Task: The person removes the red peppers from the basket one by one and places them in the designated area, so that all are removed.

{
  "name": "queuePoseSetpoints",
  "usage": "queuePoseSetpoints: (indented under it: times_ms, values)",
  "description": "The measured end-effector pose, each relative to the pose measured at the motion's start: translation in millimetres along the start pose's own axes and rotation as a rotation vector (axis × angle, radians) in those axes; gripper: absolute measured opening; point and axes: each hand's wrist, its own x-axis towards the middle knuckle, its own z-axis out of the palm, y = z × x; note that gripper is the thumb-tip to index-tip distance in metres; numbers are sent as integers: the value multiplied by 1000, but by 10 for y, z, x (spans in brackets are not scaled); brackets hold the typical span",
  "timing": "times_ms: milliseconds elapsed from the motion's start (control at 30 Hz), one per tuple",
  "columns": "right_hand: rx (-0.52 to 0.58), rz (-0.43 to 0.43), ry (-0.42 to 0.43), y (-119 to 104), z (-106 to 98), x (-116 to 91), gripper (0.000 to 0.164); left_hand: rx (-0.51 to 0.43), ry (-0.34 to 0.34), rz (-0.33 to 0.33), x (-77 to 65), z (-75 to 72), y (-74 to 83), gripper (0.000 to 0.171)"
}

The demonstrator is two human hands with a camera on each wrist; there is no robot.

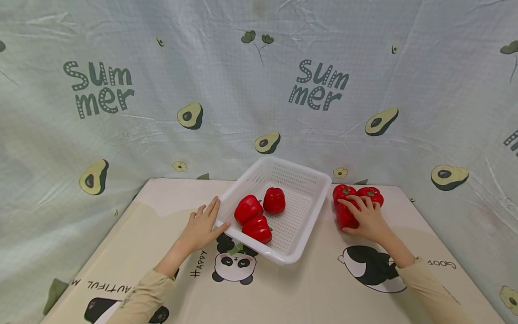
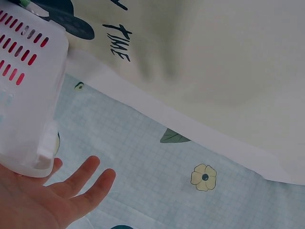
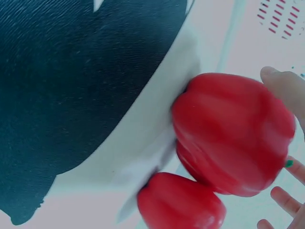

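White plastic basket (image 1: 314,220), slatted and set at an angle on a panda-print tabletop (image 1: 303,294), is braced by a person's left hand (image 1: 202,227), fingers straight along the rim at its left corner. Near the tabletop's back right corner, a right hand (image 1: 368,220) spreads wide over the front red bell pepper (image 1: 344,219), thumb on one side and fingers on the other; whether they press firmly cannot be told. Two more peppers, the rear left pepper (image 1: 343,191) and the rear right pepper (image 1: 372,193), crowd behind it toward the back edge.

Good handling here would likely mean drawing thumb and fingertips in evenly around the pepper's smooth, broad sides, then raising it straight up so its neighbours do not roll. Light, flat pressure from the left hand should stop the basket skidding.
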Motion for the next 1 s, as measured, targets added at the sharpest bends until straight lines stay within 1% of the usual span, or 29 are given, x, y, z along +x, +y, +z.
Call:
queuePoseSetpoints:
  times_ms: [167, 267, 600, 867, 1000]
  values:
    - [3, -29, 58, -54, -40, 25, 79, 2, -2, 2, -2, -1, -4, 76]
    - [6, -43, 77, -110, -75, 48, 74, 7, -2, 4, 0, -3, -3, 76]
    - [38, -60, 60, -324, -181, 163, 70, 21, -7, 3, 10, -21, 4, 76]
    - [74, -58, 14, -502, -295, 303, 71, 23, -13, 2, 11, -37, 18, 76]
    - [68, -78, 34, -570, -354, 419, 70, 18, -21, -6, 1, -41, 18, 76]
